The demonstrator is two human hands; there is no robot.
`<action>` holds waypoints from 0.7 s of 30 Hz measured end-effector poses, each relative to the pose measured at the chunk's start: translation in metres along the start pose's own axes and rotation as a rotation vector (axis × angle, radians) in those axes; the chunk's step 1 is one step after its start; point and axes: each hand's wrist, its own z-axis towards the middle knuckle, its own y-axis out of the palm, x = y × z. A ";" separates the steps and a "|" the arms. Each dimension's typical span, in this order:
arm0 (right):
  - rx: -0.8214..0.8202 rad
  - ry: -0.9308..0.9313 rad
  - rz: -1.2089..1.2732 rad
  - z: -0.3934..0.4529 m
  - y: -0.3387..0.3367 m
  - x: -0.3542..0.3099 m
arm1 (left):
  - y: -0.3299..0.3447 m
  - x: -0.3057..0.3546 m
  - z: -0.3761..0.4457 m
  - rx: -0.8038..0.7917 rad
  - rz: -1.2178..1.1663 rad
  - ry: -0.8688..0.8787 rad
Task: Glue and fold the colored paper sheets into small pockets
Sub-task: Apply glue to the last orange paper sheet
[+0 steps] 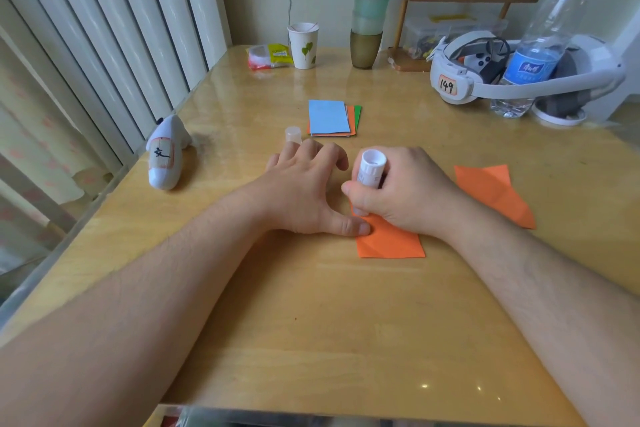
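At the centre of the frame, your right hand (401, 191) is gripping a white glue stick (370, 170), its fingers curled round it, tip down on an orange sheet (391, 241). Your left hand (308, 191) is pressing that sheet's left edge with the thumb, fingers spread. A paper stack (329, 117) is lying just above, a folded orange piece (495, 192) at right.
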 end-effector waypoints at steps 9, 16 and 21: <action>-0.017 0.076 -0.035 -0.012 -0.018 0.008 | 0.000 -0.002 -0.001 -0.006 -0.009 0.001; -0.053 0.112 -0.034 -0.019 -0.035 0.015 | 0.000 -0.002 -0.001 -0.009 -0.021 0.000; -0.054 0.105 -0.035 -0.019 -0.038 0.019 | 0.000 -0.003 -0.001 -0.003 -0.029 0.003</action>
